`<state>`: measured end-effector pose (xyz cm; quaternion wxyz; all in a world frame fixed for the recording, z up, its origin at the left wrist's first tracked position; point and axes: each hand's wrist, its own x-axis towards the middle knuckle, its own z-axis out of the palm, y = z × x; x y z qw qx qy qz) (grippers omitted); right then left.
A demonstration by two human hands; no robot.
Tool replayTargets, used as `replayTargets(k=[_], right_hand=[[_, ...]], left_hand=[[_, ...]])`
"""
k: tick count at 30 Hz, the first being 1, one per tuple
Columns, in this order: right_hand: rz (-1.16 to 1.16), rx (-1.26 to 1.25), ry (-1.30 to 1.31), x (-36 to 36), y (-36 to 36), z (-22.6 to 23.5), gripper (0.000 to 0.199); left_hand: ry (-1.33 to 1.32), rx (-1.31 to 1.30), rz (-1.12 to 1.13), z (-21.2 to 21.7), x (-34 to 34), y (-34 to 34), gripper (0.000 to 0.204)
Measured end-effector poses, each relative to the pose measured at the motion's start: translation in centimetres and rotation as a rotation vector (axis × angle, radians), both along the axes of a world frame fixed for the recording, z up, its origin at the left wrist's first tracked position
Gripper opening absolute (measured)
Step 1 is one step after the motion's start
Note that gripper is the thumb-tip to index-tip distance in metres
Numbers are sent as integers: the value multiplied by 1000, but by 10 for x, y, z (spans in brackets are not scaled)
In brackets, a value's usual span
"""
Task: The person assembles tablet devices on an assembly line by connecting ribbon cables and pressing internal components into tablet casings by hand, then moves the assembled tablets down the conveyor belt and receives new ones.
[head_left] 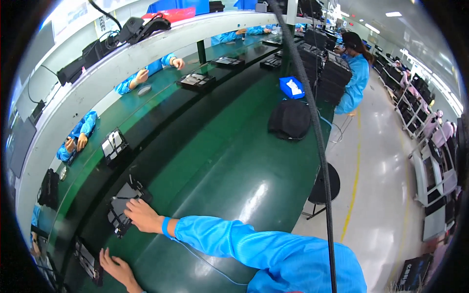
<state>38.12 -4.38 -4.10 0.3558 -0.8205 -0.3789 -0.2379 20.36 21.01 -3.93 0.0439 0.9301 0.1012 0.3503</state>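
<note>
My right hand (144, 216) lies over the right side of an open black electronic unit (118, 205) with grey panels. Its fingers are bent and close together on the unit's edge; the thumb is hard to make out. A blue strap with a thin cord circles that wrist. At the lower left, my left hand (116, 267) has its fingers apart and holds nothing. Just left of its fingertips lies a second black unit (88, 261), also with grey panels. Whether the left fingertips touch it is hard to tell.
More units, including one with white strips (114, 145), line the dark belt (161, 110) on the green bench (229, 161). Co-workers' hands (75, 142) are across it. A black bag (289, 119), a blue bin (286, 89) and stacked black trays (333, 78) stand far right. A black cable (320, 141) hangs in front.
</note>
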Motion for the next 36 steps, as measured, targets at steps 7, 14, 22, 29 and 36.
replayTargets(k=[7, 14, 22, 29, 36], right_hand=[[53, -45, 35, -48, -27, 10, 33], [-309, 393, 126, -58, -60, 26, 53], [-261, 297, 346, -43, -62, 15, 32], [-138, 823, 573, -30, -74, 18, 15], [-143, 996, 598, -44, -113, 21, 19]], left_hand=[[169, -327, 117, -1, 59, -62, 48], [231, -182, 603, 2, 106, -86, 85], [352, -518, 553, 20, 102, -73, 104], [7, -1094, 180, 26, 112, -59, 71], [-89, -1167, -90, 40, 76, -106, 68]])
